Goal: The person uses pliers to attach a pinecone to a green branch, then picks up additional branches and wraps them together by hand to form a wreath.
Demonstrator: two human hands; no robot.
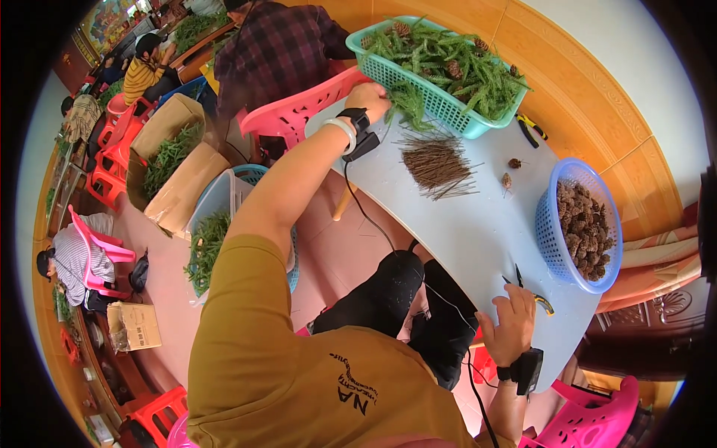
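Black-and-yellow pliers (pixel 544 303) on the desk (pixel 455 231), 4 o'clock from view centre, partly covered by the right hand (pixel 509 327). Right grip: thumb and fingers apart, palm down; can't tell if it touches them.

Blue bowl (pixel 551 235) at 3 o'clock, full of cones (pixel 586 231). Two loose cones (pixel 507 181) between 2 and 3, left of the bowl. Brown sticks (pixel 437 168) piled loosely at 2.

Left hand (pixel 366 101) at 12, arm stretched out. Left grip: fingers bent, at the left edge of a green sprig (pixel 409 106); can't tell if clamped on it. Sprig is between 12 and 1, in front of the green basket (pixel 450 112), which holds more greenery and cones. Second pliers (pixel 528 133) at 2, just beside basket's right end.

Off-desk: carton (pixel 196 187) of greenery at 10, plaid-shirted co-worker (pixel 272 60) at 11.
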